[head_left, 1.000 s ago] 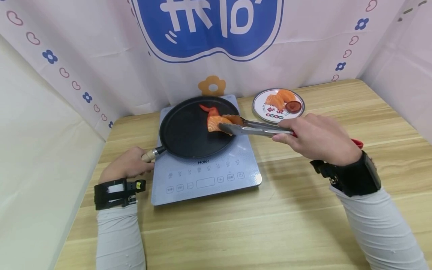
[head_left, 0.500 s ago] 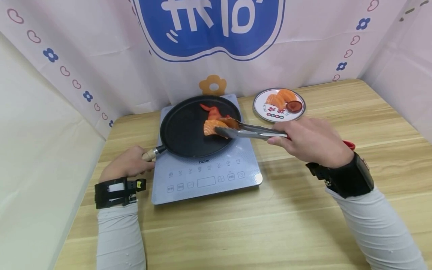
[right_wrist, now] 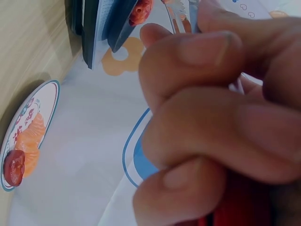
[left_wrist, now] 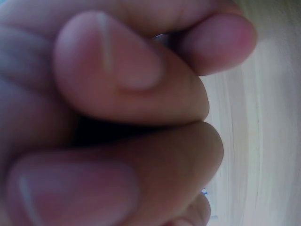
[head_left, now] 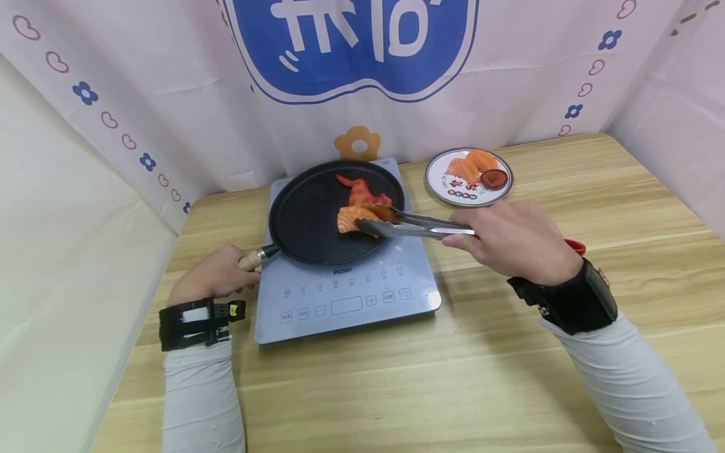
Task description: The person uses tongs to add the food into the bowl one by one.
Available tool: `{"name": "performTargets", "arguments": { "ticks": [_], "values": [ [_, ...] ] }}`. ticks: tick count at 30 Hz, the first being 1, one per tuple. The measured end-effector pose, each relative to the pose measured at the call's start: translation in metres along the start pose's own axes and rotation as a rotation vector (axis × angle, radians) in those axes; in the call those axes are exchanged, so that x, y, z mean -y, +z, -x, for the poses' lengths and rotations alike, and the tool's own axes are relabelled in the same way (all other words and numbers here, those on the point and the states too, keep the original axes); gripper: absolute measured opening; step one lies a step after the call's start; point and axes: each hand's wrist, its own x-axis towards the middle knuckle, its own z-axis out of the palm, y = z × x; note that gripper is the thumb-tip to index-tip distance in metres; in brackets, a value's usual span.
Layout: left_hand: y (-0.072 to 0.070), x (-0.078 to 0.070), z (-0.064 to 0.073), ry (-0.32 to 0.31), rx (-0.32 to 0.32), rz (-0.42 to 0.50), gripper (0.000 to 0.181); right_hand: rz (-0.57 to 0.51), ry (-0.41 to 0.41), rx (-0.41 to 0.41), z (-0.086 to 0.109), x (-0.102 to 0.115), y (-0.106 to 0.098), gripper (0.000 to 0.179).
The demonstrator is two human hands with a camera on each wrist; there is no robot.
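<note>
My left hand (head_left: 212, 274) grips the wooden handle (head_left: 249, 261) of a flat black frying pan (head_left: 306, 220); in the left wrist view its curled fingers (left_wrist: 155, 169) fill most of the picture. With my right hand (head_left: 518, 242) I hold red-handled metal tongs (head_left: 421, 228). Their tips lie on either side of an orange salmon slice (head_left: 347, 220) in the pan's right half. Just behind it lies a red, crinkled food piece (head_left: 362, 190), partly covered by the tongs. The right wrist view shows my curled fingers (right_wrist: 183, 127) and that red piece (right_wrist: 140, 12) over the pan's edge.
Under the pan is a grey induction cooker (head_left: 345, 324) with touch keys along its front. A round plate (head_left: 438, 179) to the back right bears salmon slices (head_left: 481, 159) and a dark red round piece (head_left: 494, 179). A printed cloth (head_left: 187, 126) hangs behind the wooden table (head_left: 362, 390).
My right hand and the tongs have moved left and slightly toward me, with the salmon slice shifting along, uncovering more of the red piece. The left hand stays on the handle.
</note>
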Motion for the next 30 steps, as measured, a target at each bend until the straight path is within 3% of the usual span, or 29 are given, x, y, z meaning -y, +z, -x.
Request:
{"name": "performTargets", "arguments": {
  "ticks": [18, 30],
  "values": [
    [0.000, 0.000, -0.001, 0.011, 0.001, -0.004, 0.019, -0.031, -0.007, 0.016, -0.005, 0.006, 0.009, 0.027],
    [0.000, 0.001, -0.002, 0.008, 0.004, -0.013, 0.017, -0.026, -0.020, -0.018, -0.006, 0.007, 0.012, 0.029]
  ]
}}
